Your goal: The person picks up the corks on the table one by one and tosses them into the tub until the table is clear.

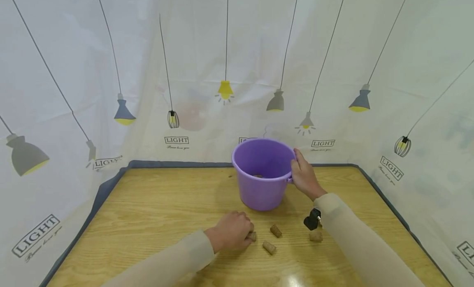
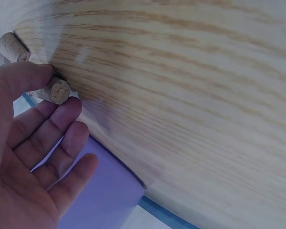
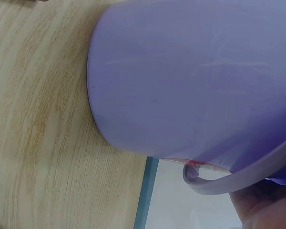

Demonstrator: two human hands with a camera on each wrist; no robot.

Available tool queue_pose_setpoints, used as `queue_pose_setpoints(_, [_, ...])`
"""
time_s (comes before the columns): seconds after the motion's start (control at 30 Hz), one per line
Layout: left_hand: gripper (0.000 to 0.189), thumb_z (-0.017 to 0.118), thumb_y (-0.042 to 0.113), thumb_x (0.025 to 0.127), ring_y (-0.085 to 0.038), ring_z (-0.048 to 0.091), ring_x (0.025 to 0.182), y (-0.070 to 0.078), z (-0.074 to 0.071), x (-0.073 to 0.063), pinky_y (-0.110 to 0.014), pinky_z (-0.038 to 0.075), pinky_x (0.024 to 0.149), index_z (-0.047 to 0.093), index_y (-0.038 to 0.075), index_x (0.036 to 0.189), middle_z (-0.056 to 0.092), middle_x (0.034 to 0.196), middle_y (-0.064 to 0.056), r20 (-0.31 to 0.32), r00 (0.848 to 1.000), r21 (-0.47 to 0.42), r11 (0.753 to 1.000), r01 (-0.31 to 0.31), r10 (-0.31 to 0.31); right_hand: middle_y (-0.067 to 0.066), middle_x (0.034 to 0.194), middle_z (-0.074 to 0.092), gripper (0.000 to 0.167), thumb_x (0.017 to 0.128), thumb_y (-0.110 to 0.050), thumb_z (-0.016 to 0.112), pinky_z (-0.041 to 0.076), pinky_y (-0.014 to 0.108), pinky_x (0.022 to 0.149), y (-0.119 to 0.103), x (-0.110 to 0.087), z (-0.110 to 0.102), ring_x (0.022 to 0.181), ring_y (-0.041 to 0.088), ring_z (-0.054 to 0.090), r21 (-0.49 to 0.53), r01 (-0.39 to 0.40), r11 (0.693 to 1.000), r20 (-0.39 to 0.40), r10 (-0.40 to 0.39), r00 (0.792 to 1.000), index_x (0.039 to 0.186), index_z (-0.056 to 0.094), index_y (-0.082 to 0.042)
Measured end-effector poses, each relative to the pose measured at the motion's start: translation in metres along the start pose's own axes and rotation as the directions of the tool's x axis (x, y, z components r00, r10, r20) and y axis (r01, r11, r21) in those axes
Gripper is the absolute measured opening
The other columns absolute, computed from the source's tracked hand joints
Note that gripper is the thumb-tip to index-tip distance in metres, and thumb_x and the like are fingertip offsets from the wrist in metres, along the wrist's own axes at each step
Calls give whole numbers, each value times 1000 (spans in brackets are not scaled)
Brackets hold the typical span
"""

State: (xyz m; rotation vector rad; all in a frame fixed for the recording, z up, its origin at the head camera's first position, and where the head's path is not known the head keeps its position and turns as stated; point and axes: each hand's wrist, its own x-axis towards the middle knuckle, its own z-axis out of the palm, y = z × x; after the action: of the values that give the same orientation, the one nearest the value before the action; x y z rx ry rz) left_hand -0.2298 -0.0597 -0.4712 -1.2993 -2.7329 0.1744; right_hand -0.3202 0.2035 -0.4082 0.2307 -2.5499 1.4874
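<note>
A purple bucket [image 1: 261, 195] stands upright on the wooden table. My right hand [image 1: 305, 177] grips its rim on the right side; part of that hand shows below the bucket's handle [image 3: 219, 185] in the right wrist view. In front of the bucket, my left hand [image 1: 231, 230] pinches a cork [image 2: 58, 90] between thumb and index finger, low over the tabletop. The other fingers are loosely bent beside it. Just right of this hand lie two corks, a darker one [image 1: 275, 230] and a lighter one [image 1: 269, 248]. Small brown bits show inside the bucket.
Another cork [image 1: 316, 237] lies near the right forearm, below a black wrist camera [image 1: 312, 219]. A white cloth [image 1: 207, 56] printed with lamps surrounds the table [image 1: 166, 200] at the back and sides, with a dark blue border along the table's edge.
</note>
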Motion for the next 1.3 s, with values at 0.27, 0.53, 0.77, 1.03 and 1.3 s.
queue_pose_setpoints(0.27, [35,76,29,86,-7,48,66,-3,-7,-1,-24,47,65,50,25,63,49,64,14,-35,999,-63,998,-12,10,30,130,57,60,110,-26,29,56,32,66,0,0,-2,74,19,62,-12,4,1000,-2,-4,1000,165,15,-7])
queue_pose_setpoints(0.53, [35,75,27,85,-7,46,65,-5,-13,-1,-25,45,63,48,25,62,47,63,14,-105,994,-86,996,-27,18,31,123,59,59,110,-25,29,55,31,64,0,-1,-1,71,18,61,-24,6,1000,-14,-7,1000,165,16,-7])
queue_pose_setpoints(0.77, [23,76,26,86,-4,48,69,-7,-17,0,-21,46,67,62,25,68,55,66,17,-173,984,-90,994,-67,51,30,122,59,59,110,-25,30,54,32,67,-1,-2,1,73,18,60,-31,-4,1000,-12,3,1000,164,17,-7])
queue_pose_setpoints(1.03, [8,79,24,83,-5,55,73,-12,-25,1,-20,49,70,73,23,77,67,75,14,-295,952,-80,991,-111,83,31,119,59,59,110,-24,30,56,31,63,0,-1,1,71,17,60,-6,-8,1000,-10,8,1000,165,17,-8])
queue_pose_setpoints(1.3, [12,80,21,84,-5,58,76,-16,-32,3,-18,51,70,70,22,77,69,79,13,-393,914,-80,987,-141,99,30,120,59,58,110,-24,30,55,32,63,1,0,1,70,17,61,-22,-4,1000,-19,3,1000,165,18,-8])
